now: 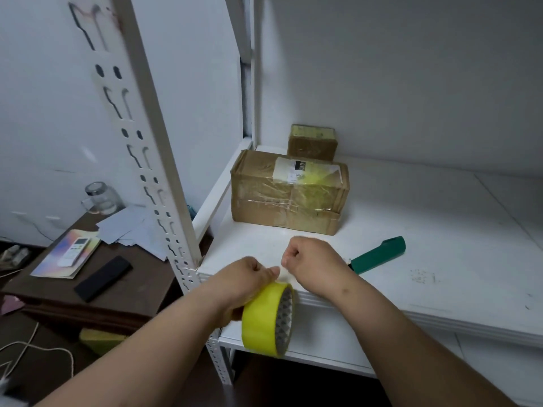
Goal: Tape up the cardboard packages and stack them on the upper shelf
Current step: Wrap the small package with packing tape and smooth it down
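Left hand point(245, 282) grips yellow tape roll point(268, 318); right hand point(308, 263) fisted, apparently pinching the tape end. Peel steadily toward the large package point(289, 192) ahead.

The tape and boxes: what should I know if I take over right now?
Left hand grips the yellow tape roll at the shelf's front edge. Right hand is curled, seemingly pinching the tape's end. The big box and small box sit on the shelf, already taped. The green cutter lies beside the right hand. Left: tape more, cut, stack.
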Motion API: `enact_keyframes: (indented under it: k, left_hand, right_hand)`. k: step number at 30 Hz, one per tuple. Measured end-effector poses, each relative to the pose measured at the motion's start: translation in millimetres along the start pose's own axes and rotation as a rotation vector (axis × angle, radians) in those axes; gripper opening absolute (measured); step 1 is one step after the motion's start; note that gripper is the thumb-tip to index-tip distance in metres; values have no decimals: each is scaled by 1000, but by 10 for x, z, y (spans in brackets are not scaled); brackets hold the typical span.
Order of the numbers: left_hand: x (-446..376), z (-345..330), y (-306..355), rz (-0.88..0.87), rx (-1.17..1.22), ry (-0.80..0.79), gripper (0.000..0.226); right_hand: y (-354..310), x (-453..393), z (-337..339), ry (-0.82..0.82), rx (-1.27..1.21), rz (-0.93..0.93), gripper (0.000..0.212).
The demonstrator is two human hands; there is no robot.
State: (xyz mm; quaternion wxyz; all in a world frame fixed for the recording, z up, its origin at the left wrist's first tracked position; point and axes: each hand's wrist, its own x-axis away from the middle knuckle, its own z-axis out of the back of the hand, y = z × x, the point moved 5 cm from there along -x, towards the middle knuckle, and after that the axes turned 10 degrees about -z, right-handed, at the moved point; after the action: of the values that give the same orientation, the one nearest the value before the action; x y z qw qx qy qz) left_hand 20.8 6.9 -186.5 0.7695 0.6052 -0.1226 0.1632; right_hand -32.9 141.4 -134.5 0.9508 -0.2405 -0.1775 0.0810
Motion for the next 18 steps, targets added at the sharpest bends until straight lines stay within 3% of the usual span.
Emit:
enact_keyframes:
  k: [3,7,12,14,18]
  left_hand:
    - [43,-56,-194,-61,-213,165,31]
    - [40,-103,-245,-165,-323,309,28]
    - [30,-79,-311,-193,-332,357,36]
    - [12,19,-336,-212,-366,350,39]
    - [23,155,-155,-379,-844,293,28]
  right_hand:
    - [21,-25,-221,13,245,22,13]
    - [64,-55,-377,111,302,39,14]
    - [75,-84,-366,140,234,-22,9]
    - [130,-96,-322,128,133,-99,23]
    - [153,-134,-347,107,150,-117,16]
